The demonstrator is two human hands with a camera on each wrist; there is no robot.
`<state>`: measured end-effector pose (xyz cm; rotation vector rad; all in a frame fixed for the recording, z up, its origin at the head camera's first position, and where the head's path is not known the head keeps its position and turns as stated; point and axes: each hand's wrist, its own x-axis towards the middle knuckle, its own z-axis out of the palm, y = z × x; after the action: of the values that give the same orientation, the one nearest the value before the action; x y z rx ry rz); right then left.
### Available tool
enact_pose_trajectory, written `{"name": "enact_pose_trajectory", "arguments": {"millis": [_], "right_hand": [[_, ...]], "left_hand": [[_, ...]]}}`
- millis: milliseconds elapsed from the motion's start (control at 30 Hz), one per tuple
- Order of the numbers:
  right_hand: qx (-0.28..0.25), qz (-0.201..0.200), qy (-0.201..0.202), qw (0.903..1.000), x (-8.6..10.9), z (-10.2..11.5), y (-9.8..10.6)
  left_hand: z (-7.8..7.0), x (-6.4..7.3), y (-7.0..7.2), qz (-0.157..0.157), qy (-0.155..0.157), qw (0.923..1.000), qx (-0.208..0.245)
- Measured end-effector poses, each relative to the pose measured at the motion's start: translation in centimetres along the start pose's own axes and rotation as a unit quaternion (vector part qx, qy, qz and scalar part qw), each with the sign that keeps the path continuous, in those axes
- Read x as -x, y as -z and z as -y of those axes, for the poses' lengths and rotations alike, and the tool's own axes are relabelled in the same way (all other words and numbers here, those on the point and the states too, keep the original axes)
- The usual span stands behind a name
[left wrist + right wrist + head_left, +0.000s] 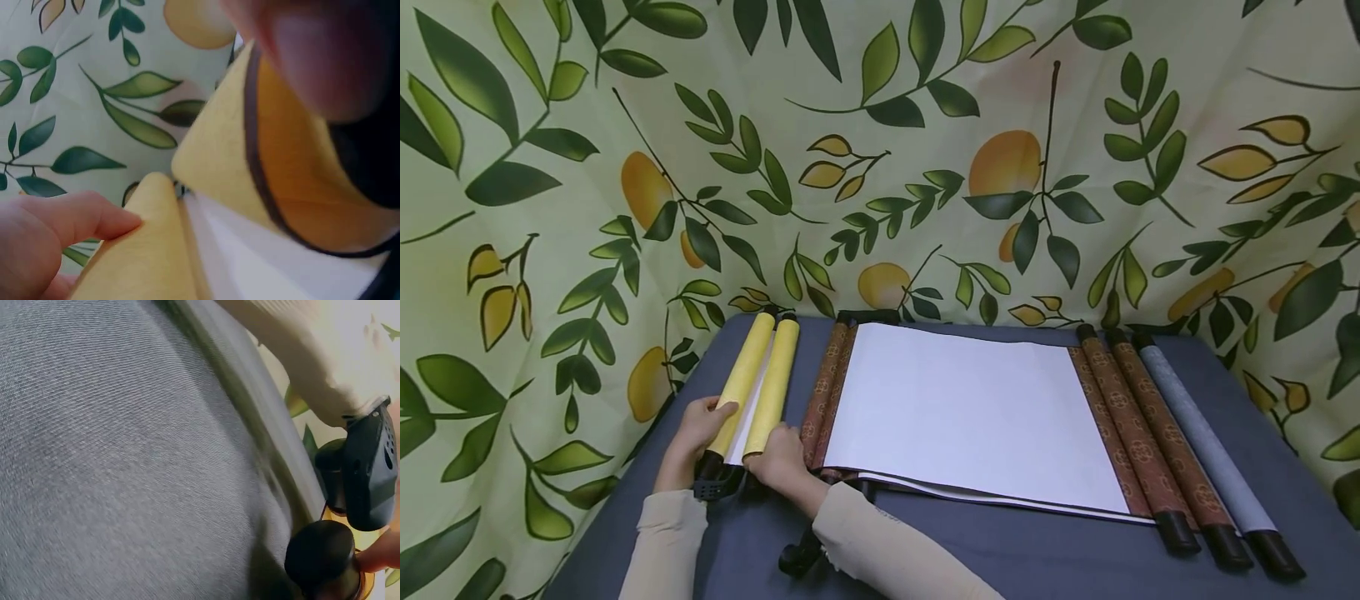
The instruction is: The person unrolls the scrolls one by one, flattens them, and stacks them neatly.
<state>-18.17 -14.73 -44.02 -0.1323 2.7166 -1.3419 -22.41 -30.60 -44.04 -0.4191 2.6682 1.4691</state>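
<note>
A yellow hanging scroll lies at the table's left, wound from both ends, with a narrow white strip [752, 417] between its rolls. My left hand [700, 429] grips the left yellow roll [745, 375] near its close end, thumb across the top. At the close end of the right yellow roll [777, 379], my right hand [784, 458] holds on with curled fingers. In the left wrist view, the left hand [44, 240] holds a yellow roll, while a blurred fingertip [331, 56] covers part of the other. A black end knob [320, 550] shows in the right wrist view.
A wide white scroll [970, 408] with brown patterned ends lies spread in the middle. To its right are brown rolls [1176, 433] and a blue-grey roll [1210, 442], all with black knobs. A leaf-print cloth [850, 83] hangs behind the blue-grey table [1000, 550].
</note>
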Motion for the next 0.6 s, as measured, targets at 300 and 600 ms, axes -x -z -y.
{"name": "enact_pose_trajectory", "arguments": {"millis": [300, 600], "right_hand": [[-0.138, 0.037, -0.046, 0.9887, -0.5, -0.1, 2.3], [-0.326, 0.123, -0.123, 0.9294, -1.2, -0.7, 5.1]], "left_hand": [[-1.0, 1.0, -0.6, -0.018, 0.015, 0.9989, 0.04], [-2.6, 2.1, -1.2, -0.045, 0.014, 0.9958, 0.078]]}}
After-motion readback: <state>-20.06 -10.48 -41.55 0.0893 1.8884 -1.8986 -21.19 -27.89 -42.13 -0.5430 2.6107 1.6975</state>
